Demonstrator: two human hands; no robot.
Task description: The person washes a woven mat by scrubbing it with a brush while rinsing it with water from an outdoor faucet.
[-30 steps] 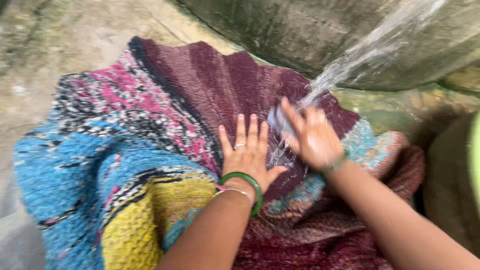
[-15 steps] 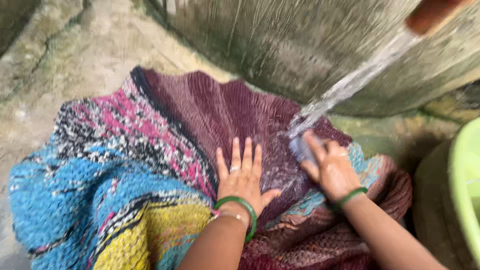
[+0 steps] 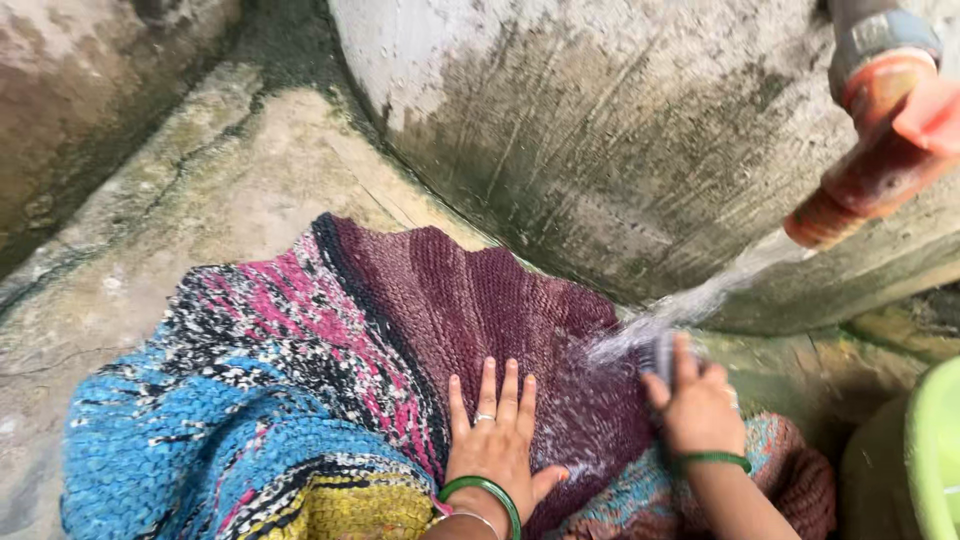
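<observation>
While water runs over it, I read the scene so:
Rug: the multicoloured woven rug (image 3: 330, 370) lies spread on the concrete floor (image 3: 200, 190) against the mossy curved wall (image 3: 600, 150).
Left hand: my left hand (image 3: 497, 445) is flat on the maroon part, fingers spread — gripping nothing.
Right hand: my right hand (image 3: 695, 405) is curled round a small grey object (image 3: 660, 352) — blurred, pressed to the rug.
Water: a stream from the red tap (image 3: 880, 150) strikes there.
Edge: a green basin (image 3: 935, 450) sits right.

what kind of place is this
Probably an outdoor washing spot: an orange-red tap pours water down a stained concrete wall onto a multicoloured woven rug spread on a rough cement floor.
</observation>
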